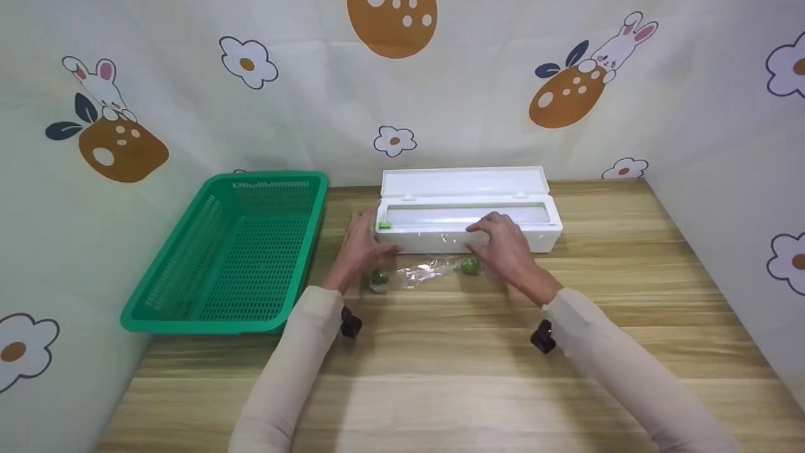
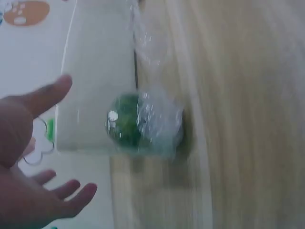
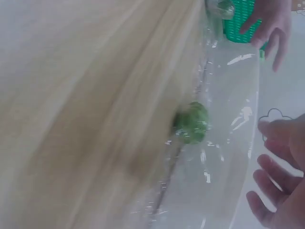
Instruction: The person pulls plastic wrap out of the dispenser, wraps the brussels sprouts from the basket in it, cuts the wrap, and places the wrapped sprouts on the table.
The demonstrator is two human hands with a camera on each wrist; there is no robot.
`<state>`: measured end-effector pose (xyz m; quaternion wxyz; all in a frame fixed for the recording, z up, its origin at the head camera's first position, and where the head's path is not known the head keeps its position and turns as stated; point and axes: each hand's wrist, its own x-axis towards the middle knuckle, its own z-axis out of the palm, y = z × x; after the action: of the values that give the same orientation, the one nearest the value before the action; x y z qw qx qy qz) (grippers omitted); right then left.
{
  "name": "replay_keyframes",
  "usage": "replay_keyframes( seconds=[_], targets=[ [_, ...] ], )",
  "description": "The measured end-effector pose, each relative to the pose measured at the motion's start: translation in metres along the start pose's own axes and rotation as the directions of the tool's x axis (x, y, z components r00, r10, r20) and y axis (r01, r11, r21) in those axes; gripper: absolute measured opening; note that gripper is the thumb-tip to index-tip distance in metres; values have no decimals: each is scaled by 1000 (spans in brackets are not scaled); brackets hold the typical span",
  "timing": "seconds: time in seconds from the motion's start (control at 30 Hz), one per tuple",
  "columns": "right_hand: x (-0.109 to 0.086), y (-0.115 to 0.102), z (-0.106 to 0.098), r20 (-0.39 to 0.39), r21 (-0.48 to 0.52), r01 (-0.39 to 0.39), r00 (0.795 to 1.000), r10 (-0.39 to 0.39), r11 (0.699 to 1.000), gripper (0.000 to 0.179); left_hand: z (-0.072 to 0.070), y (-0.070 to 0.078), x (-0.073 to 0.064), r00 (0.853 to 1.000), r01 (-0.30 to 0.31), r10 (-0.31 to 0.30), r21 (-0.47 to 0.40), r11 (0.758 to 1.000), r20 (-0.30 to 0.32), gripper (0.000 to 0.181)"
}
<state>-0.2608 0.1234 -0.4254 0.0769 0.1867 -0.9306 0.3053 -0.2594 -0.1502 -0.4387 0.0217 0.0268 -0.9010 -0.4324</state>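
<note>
A white cling film dispenser box (image 1: 468,239) stands with its lid (image 1: 464,182) tipped back. Clear film (image 1: 431,269) hangs down its front and spreads onto the table. In the film lie two small round green things, one on the left (image 2: 125,121), partly covered by crumpled film, and a brighter one on the right (image 3: 192,122). My left hand (image 1: 363,244) is at the box's left end, thumb and fingers spread apart in the left wrist view. Over the front edge, right of centre, my right hand (image 1: 502,248) has loosely bent fingers and nothing between them.
A green plastic basket (image 1: 305,245) with slotted sides stands left of the box. The light green cutter slider (image 1: 385,224) sits at the left end of the box's track. A patterned cloth (image 1: 314,113) hangs behind the wooden table (image 1: 440,377).
</note>
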Motion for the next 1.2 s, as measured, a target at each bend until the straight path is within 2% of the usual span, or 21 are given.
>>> replay_keyframes(
  seconds=[0.17,0.33,0.47,0.6,0.7,0.77,1.07,1.2],
  targets=[
    [13,-18,-1,31,79,95,995,-98,992,33,-6,-14,15,991,-45,42,18,999,124,102],
    [26,-39,6,86,121,152,983,-163,981,37,-5,-24,23,982,-78,76,8,997,170,99],
    [37,-50,15,145,104,157,974,-172,982,41,-1,-28,26,984,-79,77,4,997,159,92],
    [48,-60,26,173,83,179,966,-191,980,42,2,-32,29,982,-152,155,-34,988,104,85],
    [55,-66,36,173,72,192,964,-201,979,40,4,-33,32,973,-217,221,-72,974,66,81],
    [58,-70,42,172,66,190,965,-199,980,40,5,-33,32,971,-227,232,-91,970,53,78],
    [68,-80,67,176,27,160,971,-163,987,37,9,-35,30,978,-199,206,-176,964,25,71],
    [68,-83,74,157,4,151,976,-150,989,34,10,-38,29,984,-166,177,-262,951,18,70]
  ],
)
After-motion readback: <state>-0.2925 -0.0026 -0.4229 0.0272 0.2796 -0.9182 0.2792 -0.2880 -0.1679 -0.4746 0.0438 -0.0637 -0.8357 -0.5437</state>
